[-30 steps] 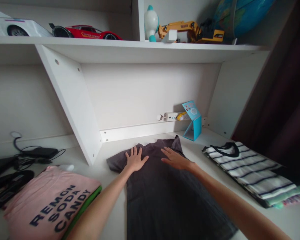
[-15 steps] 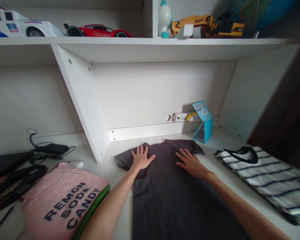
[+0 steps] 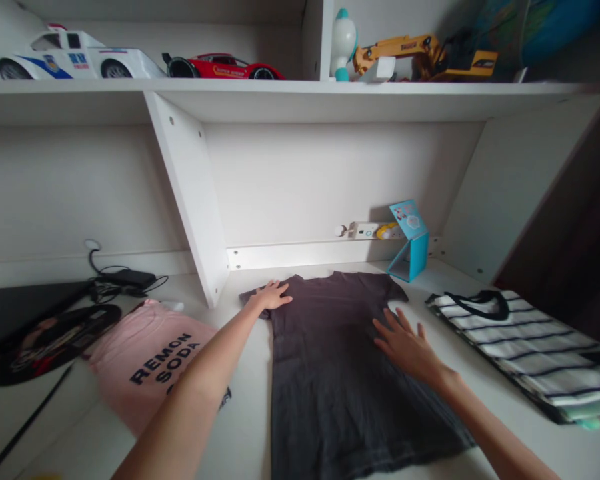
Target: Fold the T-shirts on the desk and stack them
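A dark grey T-shirt [image 3: 330,360] lies flat on the white desk [image 3: 250,413], collar toward the back wall. My left hand [image 3: 270,295] reaches to the shirt's left sleeve at the far left corner, fingers curled on the fabric edge. Flat on the shirt's right side rests my right hand [image 3: 405,343], fingers spread, palm down.
A folded pink shirt [image 3: 155,360] with dark lettering lies to the left, a folded striped shirt [image 3: 515,347] to the right. A blue card stand [image 3: 410,247] and a power strip [image 3: 370,231] sit at the back. Cables [image 3: 120,280] and dark items lie far left. Toys line the shelf [image 3: 300,90] above.
My left hand slid out to the left sleeve and curled on it. My right hand drew back and rightward across the shirt. The view shifted right.
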`<action>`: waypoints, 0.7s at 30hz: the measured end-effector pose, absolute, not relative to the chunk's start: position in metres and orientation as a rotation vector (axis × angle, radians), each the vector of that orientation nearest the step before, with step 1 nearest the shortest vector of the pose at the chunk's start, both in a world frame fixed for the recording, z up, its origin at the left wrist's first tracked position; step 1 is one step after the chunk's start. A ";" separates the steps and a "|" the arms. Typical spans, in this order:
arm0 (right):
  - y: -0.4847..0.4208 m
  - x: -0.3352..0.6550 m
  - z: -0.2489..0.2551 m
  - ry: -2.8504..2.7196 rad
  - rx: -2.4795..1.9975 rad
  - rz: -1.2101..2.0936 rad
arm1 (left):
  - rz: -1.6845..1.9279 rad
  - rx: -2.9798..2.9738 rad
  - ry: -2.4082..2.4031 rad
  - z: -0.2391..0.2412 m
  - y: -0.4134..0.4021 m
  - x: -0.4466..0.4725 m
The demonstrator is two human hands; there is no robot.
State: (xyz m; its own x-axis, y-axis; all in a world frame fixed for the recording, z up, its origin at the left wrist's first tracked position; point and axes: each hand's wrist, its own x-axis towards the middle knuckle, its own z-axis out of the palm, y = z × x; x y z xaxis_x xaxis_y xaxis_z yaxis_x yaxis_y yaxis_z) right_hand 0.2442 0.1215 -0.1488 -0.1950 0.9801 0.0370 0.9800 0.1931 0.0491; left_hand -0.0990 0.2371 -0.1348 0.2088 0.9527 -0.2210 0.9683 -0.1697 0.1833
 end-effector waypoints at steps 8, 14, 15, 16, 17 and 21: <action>-0.013 0.123 -0.189 3.477 1.116 0.242 | 0.131 2.006 2.053 -0.118 0.226 -0.179; -0.034 0.050 -0.201 3.686 1.663 0.248 | 0.363 1.736 2.035 -0.115 0.216 -0.185; -0.033 0.055 -0.192 3.682 1.656 0.031 | 0.415 1.676 2.008 -0.114 0.215 -0.184; -0.033 0.063 -0.181 3.659 1.634 -0.248 | 0.477 1.620 1.975 -0.112 0.214 -0.182; -0.032 0.074 -0.169 3.605 1.630 -0.566 | 0.546 1.570 1.939 -0.111 0.214 -0.180; -0.031 0.113 -0.134 3.153 1.911 -1.519 | 0.781 1.407 1.852 -0.106 0.219 -0.168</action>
State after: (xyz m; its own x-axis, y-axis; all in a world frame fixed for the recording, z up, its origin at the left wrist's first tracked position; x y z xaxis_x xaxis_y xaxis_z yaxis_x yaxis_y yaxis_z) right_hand 0.1128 -0.0312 -0.1337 -0.2810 0.9153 0.2885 0.3450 0.3769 -0.8596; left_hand -0.1683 0.2187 -0.1063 -0.1894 0.9694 -0.1559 0.5648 0.2374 0.7903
